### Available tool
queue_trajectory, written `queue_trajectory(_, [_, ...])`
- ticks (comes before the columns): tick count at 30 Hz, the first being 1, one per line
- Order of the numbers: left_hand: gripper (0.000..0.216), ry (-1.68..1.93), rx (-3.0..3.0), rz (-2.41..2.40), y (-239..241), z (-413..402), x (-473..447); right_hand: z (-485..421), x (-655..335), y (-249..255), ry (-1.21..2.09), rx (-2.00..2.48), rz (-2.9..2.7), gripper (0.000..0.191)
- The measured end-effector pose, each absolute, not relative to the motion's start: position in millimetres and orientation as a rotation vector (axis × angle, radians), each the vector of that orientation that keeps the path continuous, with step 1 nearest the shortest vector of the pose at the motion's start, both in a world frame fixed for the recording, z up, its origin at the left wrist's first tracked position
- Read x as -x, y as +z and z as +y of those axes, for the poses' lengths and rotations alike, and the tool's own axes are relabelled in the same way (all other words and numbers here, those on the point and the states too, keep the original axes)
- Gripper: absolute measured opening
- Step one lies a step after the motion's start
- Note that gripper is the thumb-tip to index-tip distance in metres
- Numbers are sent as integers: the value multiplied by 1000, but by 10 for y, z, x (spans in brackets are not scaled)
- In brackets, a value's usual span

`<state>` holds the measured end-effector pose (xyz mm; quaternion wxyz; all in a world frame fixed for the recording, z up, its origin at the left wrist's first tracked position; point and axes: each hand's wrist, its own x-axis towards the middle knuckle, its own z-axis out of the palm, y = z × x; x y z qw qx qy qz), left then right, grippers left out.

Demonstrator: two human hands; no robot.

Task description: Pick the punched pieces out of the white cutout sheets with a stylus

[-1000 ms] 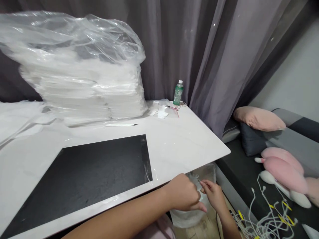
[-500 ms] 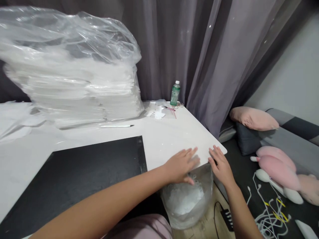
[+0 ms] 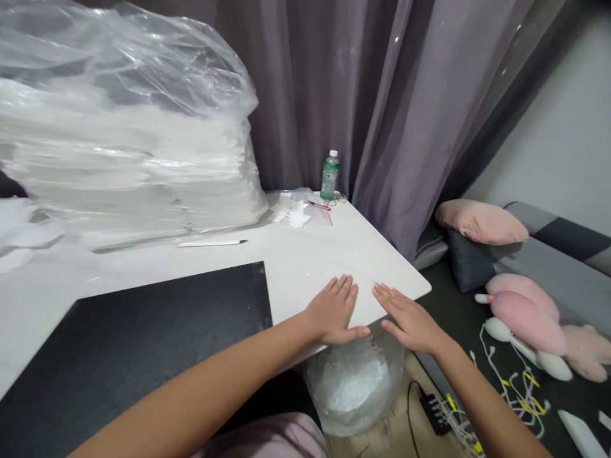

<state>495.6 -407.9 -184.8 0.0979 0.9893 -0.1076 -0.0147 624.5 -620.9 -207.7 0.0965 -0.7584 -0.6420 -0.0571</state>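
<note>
My left hand [image 3: 334, 312] lies flat near the front edge of the white table [image 3: 305, 254], fingers stretched forward and thumb out to the right. Close by on its right, my right hand [image 3: 405, 318] is also stretched out, its fingertips over the table's edge area. Neither hand holds anything. Below both hands, under the table edge, hangs or stands a clear plastic bag [image 3: 356, 388] with white scraps in it. Left of my left hand, a black board [image 3: 181, 324] rests on the table.
A large plastic-wrapped stack of white sheets [image 3: 133, 165] fills the back left. A craft knife or pen-like tool [image 3: 212, 243] lies before it. A green bottle [image 3: 330, 177] stands at the back. Right are a sofa with pillows [image 3: 482, 222], white cables [image 3: 525, 394] and a power strip [image 3: 434, 413].
My right hand has moved left onto the table edge, nearer my left hand. My left hand has flattened and shifted slightly left. The view has turned a little to the right.
</note>
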Motion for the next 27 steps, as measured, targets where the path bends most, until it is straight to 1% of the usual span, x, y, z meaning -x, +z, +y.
queue_trajectory(4, [95, 14, -2836, -602, -1871, -4174, -4783, -6270, -5969, -2127, -204, 2158, -1864, 65])
queue_trajectory(6, [90, 52, -2758, -737, -1867, -4223, -4680, -6324, -5802, -2190, -224, 2110, -1790, 62])
queue_trajectory(8, [81, 44, -2684, -833, -1833, -4256, -4591, -6393, -5653, -2275, -268, 2036, -1695, 54])
queue_trajectory(11, [63, -7, -2590, -970, -1734, -4219, -4566, -6488, -5541, -2383, -358, 1941, -1581, 36])
queue_trajectory(13, [58, -23, -2640, -895, -1672, -4121, -4668, -6513, -5592, -2393, -401, 1947, -1518, 23])
queue_trajectory(14, [60, -19, -2710, -763, -1654, -4056, -4754, -6505, -5659, -2374, -410, 1969, -1488, 21])
queue_trajectory(15, [63, -11, -2788, -581, -1648, -3989, -4854, -6479, -5751, -2339, -408, 2002, -1460, 22])
queue_trajectory(17, [72, 8, -2892, -225, -1665, -3875, -5059, -6372, -5983, -2238, -364, 2110, -1424, 35])
queue_trajectory(20, [86, -13, -2941, 13, -1729, -3836, -5236, -6112, -6328, -2084, -172, 2374, -1419, 59])
queue_trajectory(23, [94, -58, -2950, -61, -1791, -3976, -5165, -5868, -6523, -2017, -5, 2541, -1493, 67])
queue_trajectory(27, [91, -41, -2848, -483, -1847, -4224, -4885, -5804, -6521, -2053, -77, 2459, -1706, 67])
